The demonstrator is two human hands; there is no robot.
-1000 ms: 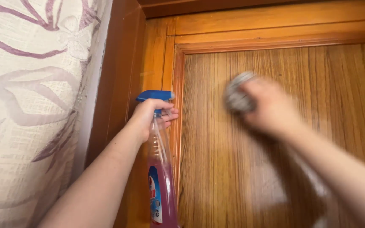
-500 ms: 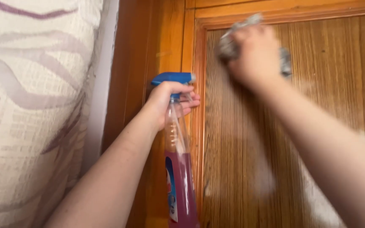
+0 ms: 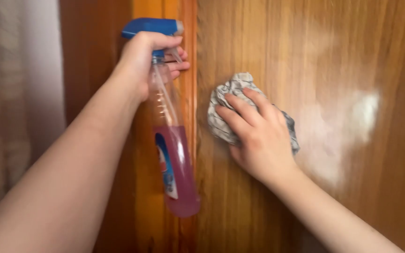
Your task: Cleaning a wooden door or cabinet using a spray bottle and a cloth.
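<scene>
Grey cloth (image 3: 226, 100) flat under right hand (image 3: 258, 138).

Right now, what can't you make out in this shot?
- Head view: the cloth is mostly covered by the right hand.
- The spray bottle neck is hidden inside the left hand.
- The door panel grain is motion-blurred.
- The wall pattern is blurred.

The left hand (image 3: 144, 58) is raised, fingers curled shut in a grip (forearm slanting up from the lower left). The right hand (image 3: 258, 138) lies flat, fingers spread and pointing up-left, its forearm entering from the lower right.
</scene>
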